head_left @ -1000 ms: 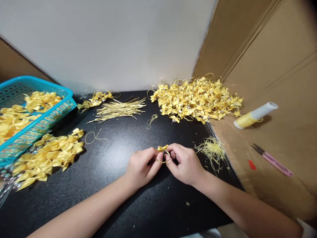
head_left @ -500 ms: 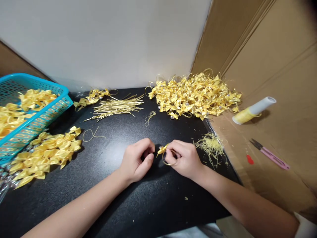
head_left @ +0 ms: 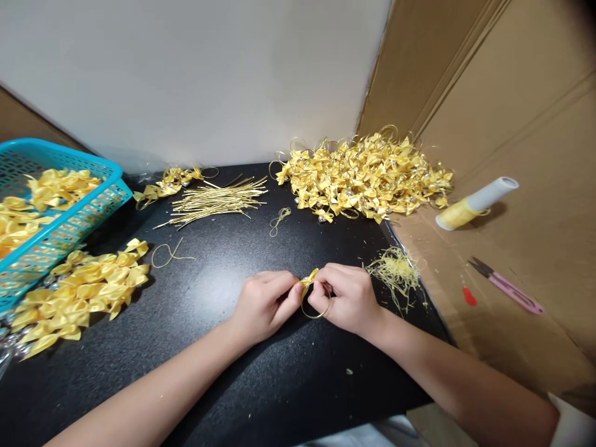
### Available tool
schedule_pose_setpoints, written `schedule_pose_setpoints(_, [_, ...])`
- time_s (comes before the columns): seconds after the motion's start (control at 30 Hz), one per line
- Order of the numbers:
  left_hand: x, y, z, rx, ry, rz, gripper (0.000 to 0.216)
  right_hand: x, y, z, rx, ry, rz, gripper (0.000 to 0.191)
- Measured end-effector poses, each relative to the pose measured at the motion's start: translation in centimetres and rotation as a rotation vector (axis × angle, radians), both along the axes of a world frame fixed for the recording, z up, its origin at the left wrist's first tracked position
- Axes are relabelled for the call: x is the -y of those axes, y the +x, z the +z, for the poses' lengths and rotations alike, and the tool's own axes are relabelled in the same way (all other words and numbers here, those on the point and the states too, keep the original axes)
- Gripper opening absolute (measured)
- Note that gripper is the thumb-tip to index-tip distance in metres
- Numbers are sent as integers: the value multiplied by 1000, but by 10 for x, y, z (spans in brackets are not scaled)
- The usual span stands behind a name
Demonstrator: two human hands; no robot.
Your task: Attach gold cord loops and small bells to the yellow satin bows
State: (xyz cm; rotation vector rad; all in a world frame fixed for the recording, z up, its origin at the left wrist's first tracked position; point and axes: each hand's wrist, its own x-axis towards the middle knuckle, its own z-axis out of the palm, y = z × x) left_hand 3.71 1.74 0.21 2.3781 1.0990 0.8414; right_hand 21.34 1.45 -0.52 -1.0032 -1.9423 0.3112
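Between my two hands is a small yellow ribbon bow point(head_left: 308, 281) with a gold cord loop point(head_left: 315, 315) hanging below it. My left hand point(head_left: 270, 302) pinches the left side of the bow between thumb and forefinger. On the other side, the fingers of my right hand point(head_left: 347, 297) are closed on the bow and its loop. Both hands are just above the black tabletop point(head_left: 200, 360). Fingertips partly cover the bow, so its middle is hard to see.
A blue basket point(head_left: 65, 220) of yellow bows stands at left, with loose bows point(head_left: 88, 285) beside it. Gold cords point(head_left: 218, 202) lie behind my hands. Looped bows point(head_left: 367, 177) are heaped at back right. Thread scraps point(head_left: 395, 273), pink snips point(head_left: 512, 292) and a thread-wound tube point(head_left: 475, 205) lie rightward.
My left hand has moved right and taken hold of the bow's left side. My right hand keeps its grip, and the loop now hangs lower. The view has shifted slightly.
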Motion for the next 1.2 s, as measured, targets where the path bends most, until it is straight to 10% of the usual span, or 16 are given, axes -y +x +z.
schedule_pose_setpoints(0.8, [-8,-12,-5,-254,326,-174,31,-8,22,10,129,-149,288,18])
schedule_pose_setpoints(1.2, [-5,-7,0,31,-143,-188,30,-6,14,4,-44,-209,217,21])
